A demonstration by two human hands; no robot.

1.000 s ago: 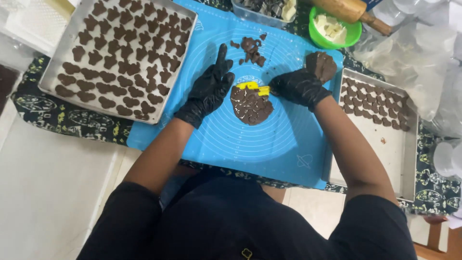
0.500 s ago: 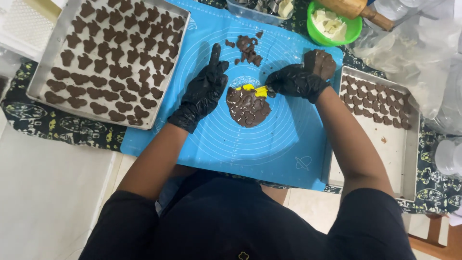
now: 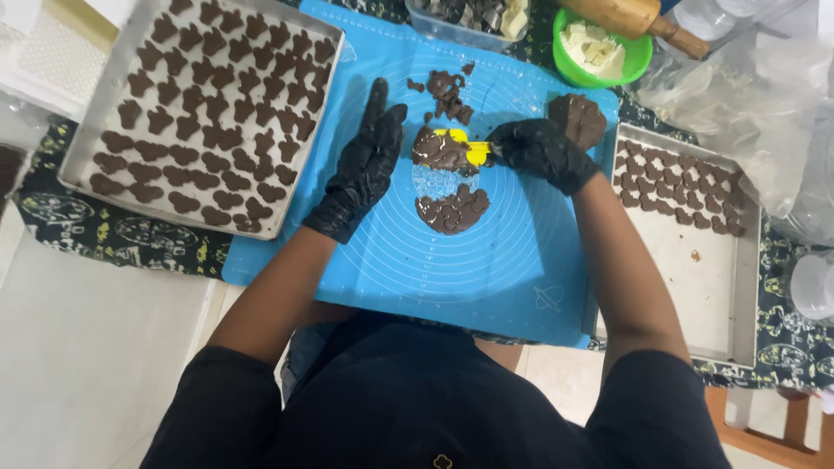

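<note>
Black gloves are covering both your hands. Your left hand (image 3: 365, 165) is lying flat and released on the blue mat (image 3: 486, 260), fingers stretched out, just beside the dough (image 3: 447, 182). Your right hand (image 3: 539, 149) is pinching a yellow cutter (image 3: 473, 152) that is pressing against the upper part of the dough. The dough is sitting in the middle of the mat, rolled flat, with a gap cut through its centre where the mat is showing. Dough scraps (image 3: 445, 91) are lying above it, and a dough ball (image 3: 578, 117) is sitting just behind your right hand. A full tray (image 3: 95, 130) of cut shapes is resting at your left; a second tray (image 3: 695, 287), partly filled, is at your right. A green bowl (image 3: 638, 61) is standing near the top edge.
</note>
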